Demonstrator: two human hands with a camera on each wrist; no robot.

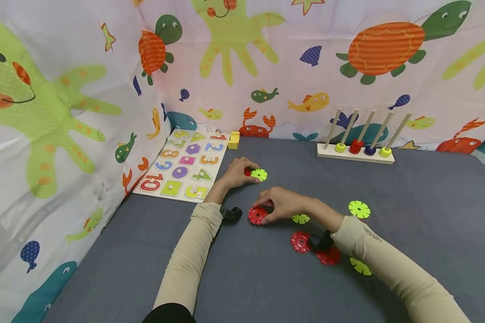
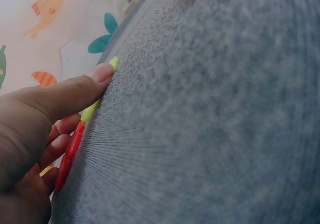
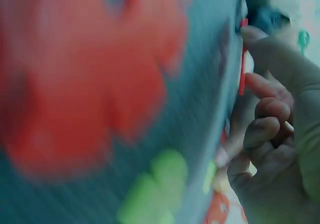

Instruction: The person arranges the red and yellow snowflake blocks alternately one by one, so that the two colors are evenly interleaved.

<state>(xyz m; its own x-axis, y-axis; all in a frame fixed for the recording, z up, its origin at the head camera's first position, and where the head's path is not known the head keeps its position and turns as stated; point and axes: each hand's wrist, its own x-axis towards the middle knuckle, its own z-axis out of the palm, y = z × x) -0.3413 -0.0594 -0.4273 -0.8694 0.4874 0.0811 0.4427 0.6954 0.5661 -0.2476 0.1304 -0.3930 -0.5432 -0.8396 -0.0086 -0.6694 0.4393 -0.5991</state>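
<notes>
My left hand (image 1: pixel 237 173) pinches a yellow-green notched flower disc (image 1: pixel 259 175) at its edge, close over the table. A red flower disc (image 1: pixel 248 172) sits edge to edge with it, partly hidden by the fingers; in the left wrist view both the yellow-green disc (image 2: pixel 90 111) and the red one (image 2: pixel 71 154) show edge-on. Nearer the front, my right hand (image 1: pixel 284 204) grips another red flower disc (image 1: pixel 257 216) between thumb and finger. The right wrist view shows this red disc (image 3: pixel 243 58) edge-on, the other fingers curled.
Around my right forearm lie yellow-green discs (image 1: pixel 359 209) and red discs (image 1: pixel 300 242), some partly covered. A number-and-shape puzzle board (image 1: pixel 187 172) lies at left, a yellow block (image 1: pixel 234 140) by its far corner. A wooden peg stand (image 1: pixel 355 152) with coloured rings stands at the back right.
</notes>
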